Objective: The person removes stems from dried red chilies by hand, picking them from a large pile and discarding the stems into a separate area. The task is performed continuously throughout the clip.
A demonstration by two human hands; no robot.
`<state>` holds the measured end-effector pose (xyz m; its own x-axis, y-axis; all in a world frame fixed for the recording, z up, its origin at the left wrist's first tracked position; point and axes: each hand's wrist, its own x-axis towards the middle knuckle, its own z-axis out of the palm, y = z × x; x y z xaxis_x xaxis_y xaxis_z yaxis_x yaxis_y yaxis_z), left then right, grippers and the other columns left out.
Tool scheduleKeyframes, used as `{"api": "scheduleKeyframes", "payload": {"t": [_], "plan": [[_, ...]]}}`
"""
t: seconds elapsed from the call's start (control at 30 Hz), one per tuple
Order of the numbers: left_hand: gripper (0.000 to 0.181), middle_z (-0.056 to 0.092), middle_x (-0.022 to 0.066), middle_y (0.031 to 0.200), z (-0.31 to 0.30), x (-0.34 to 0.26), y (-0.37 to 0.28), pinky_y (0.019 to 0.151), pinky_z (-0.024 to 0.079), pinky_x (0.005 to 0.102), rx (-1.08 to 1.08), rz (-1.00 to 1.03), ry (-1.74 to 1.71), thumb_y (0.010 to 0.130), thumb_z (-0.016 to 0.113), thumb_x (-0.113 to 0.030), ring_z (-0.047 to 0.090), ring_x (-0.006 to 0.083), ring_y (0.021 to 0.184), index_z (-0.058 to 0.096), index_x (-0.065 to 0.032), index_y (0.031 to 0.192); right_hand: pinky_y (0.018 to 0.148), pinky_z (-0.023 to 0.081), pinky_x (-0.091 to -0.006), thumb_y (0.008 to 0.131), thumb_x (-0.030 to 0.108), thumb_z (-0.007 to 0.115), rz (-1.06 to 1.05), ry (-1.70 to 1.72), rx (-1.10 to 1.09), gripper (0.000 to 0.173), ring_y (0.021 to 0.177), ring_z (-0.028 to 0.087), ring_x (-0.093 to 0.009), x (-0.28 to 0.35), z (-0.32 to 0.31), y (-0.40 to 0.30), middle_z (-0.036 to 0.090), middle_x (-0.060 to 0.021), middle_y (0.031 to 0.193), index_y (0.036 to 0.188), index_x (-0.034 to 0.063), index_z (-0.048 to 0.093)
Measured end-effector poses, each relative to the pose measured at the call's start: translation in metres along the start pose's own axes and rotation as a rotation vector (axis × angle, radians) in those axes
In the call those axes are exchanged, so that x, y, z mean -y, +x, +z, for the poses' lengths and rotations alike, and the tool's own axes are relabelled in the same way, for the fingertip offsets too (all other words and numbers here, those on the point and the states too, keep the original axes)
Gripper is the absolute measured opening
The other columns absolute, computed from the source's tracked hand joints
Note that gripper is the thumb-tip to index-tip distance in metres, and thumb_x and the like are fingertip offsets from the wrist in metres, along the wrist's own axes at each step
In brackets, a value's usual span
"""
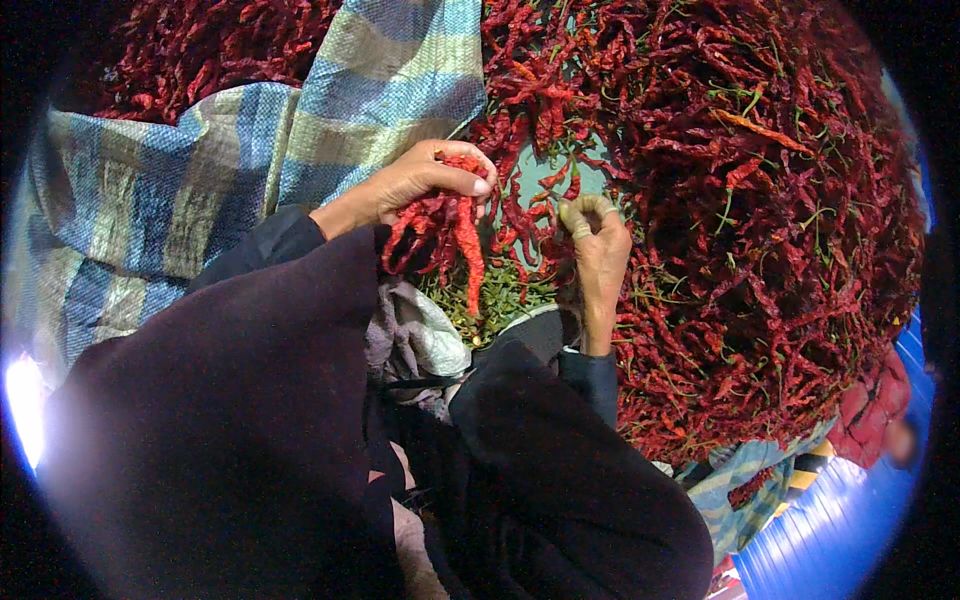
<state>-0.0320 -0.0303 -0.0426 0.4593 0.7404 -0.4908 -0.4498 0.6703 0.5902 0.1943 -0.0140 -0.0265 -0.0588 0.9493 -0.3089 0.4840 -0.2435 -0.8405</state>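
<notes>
A bunch of dried red chillies (466, 240) hangs from my left hand (435, 180), whose thumb and fingers are closed on it. To its right, my right hand (596, 232) has thumb and forefinger brought together, with tape or finger covers on them; a red chilli with a green stem (575, 180) stands just above the fingertips. Whether the fingertips pinch it, I cannot tell. Loose chillies lie between the hands on a pale green surface (592, 159). Below them is a heap of green chilli stems (517, 289).
A large pile of dried red chillies (750, 247) spreads over the right side. Checked woven plastic sheeting (225, 157) lies at the left, with more chillies (225, 52) behind it. A whitish cloth or sack (427, 330) is near my lap. Blue corrugated material (832, 525) shows at lower right.
</notes>
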Motion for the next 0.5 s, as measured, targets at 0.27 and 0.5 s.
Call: {"api": "scheduleKeyframes", "payload": {"t": [0.27,0.5], "plan": [[0.028,0.061,0.0040,0.089,0.028,-0.004,0.020,0.073,0.045,0.0209,-0.029,0.002,0.097,0.078,0.062,-0.016,0.057,0.0076,0.079,0.058,-0.0001,0.101,0.049,0.040,-0.0261,0.078,0.012,0.064,-0.132,-0.058,0.010,0.012,0.052,0.049,-0.009,0.025,0.023,-0.019,0.055,-0.0053,0.058,0.082,0.0017,0.059],[0.030,0.061,0.0055,0.093,0.022,0.004,0.020,0.079,0.043,0.0231,-0.026,0.043,0.108,0.079,0.064,-0.018,0.056,0.0096,0.085,0.058,0.0001,0.102,0.054,0.045,-0.0317,0.079,0.017,0.063,0.006,-0.025,0.284,0.017,0.058,0.060,-0.024,0.027,0.010,-0.011,0.062,-0.0131,0.067,0.086,0.0017,0.061]]}}
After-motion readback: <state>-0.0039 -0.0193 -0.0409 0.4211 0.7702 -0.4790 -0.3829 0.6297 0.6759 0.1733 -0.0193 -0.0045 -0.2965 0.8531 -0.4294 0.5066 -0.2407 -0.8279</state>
